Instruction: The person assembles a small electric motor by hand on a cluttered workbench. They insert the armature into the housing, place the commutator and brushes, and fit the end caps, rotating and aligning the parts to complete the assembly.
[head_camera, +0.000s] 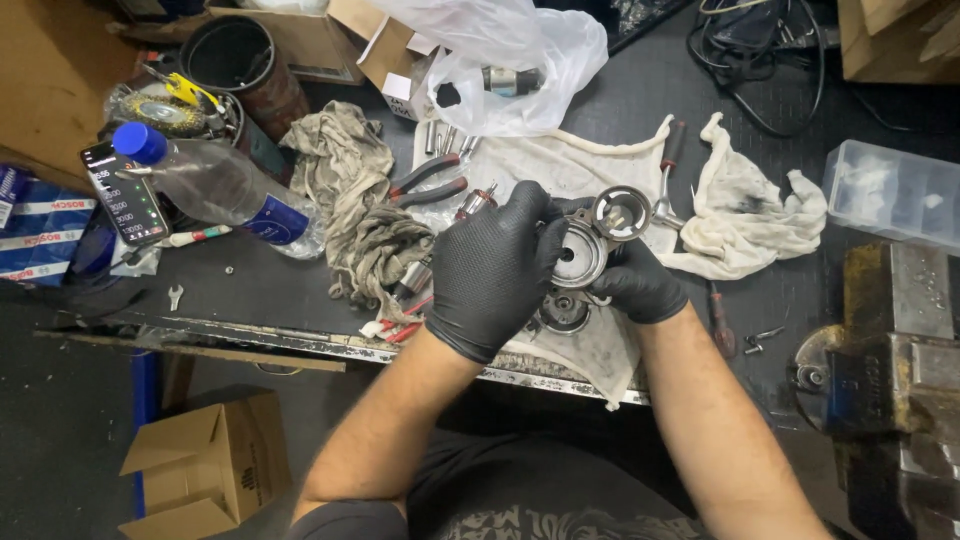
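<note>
Both gloved hands hold a round metal housing (582, 252) above the counter (250, 280), the left hand (492, 270) in closed grip turning it, the right hand (638, 285) supporting underneath.

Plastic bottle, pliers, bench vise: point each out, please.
plastic bottle (215, 185), head view, on its clear body.
pliers (428, 183), head view, on the red and black handles.
bench vise (890, 385), head view, on its metal body.

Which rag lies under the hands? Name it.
The white rag, spread flat beneath both hands. The grey rag lies bunched to the left, and another white one to the right.
</note>
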